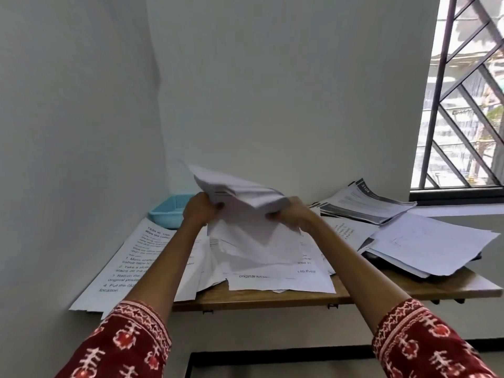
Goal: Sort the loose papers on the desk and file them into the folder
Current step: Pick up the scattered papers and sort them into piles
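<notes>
Folder unseen; blurred sheaf (240,197) between both hands (245,211).

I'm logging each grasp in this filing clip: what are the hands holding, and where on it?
A bundle of loose papers, raised above the desk: the left hand grips its left edge, the right hand its right edge.

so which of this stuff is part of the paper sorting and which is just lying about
In the job:
bundle of sheets, gripped by left hand and right hand
loose papers on the desk

Lying about:
blue basket
window grille
</notes>
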`<state>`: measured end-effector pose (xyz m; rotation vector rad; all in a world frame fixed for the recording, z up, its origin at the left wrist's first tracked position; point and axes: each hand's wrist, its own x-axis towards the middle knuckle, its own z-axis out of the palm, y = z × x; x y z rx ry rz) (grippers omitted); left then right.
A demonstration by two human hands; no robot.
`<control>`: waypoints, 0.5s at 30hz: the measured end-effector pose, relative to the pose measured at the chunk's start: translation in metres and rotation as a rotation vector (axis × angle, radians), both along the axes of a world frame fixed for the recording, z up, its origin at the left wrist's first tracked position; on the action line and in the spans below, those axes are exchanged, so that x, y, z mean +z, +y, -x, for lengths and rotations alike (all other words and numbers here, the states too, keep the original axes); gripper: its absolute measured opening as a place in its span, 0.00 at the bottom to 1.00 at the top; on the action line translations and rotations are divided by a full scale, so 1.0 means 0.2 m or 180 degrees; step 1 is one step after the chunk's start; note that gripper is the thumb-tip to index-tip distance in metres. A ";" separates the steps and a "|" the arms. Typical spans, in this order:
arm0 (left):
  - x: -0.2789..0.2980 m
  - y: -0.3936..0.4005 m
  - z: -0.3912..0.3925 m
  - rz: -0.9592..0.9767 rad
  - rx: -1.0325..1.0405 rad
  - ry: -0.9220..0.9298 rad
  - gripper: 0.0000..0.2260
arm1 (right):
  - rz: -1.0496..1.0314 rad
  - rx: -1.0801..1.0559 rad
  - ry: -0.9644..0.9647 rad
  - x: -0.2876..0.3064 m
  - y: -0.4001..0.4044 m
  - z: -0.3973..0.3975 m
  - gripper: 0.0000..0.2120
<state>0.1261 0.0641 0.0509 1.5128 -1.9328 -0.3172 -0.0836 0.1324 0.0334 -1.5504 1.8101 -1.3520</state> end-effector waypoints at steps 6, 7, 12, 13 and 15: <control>-0.06 0.02 0.11 0.0503 -0.0591 0.1075 0.10 | 0.0424 0.0033 -0.0279 0.03 -0.02 -0.07 0.10; -0.06 0.02 0.12 0.0650 -0.0614 0.1160 0.10 | 0.0499 -0.0029 -0.0224 0.03 -0.02 -0.06 0.12; -0.01 0.04 0.09 0.0800 -0.0778 0.1888 0.17 | 0.0925 -0.0502 -0.0296 0.08 -0.04 -0.01 0.32; -0.01 0.05 0.08 0.0858 -0.0809 0.1986 0.19 | 0.1095 -0.0599 -0.0350 0.10 -0.03 -0.01 0.33; 0.00 0.05 0.09 0.0925 -0.0835 0.2107 0.21 | 0.1381 -0.0775 -0.0455 0.13 -0.02 -0.01 0.33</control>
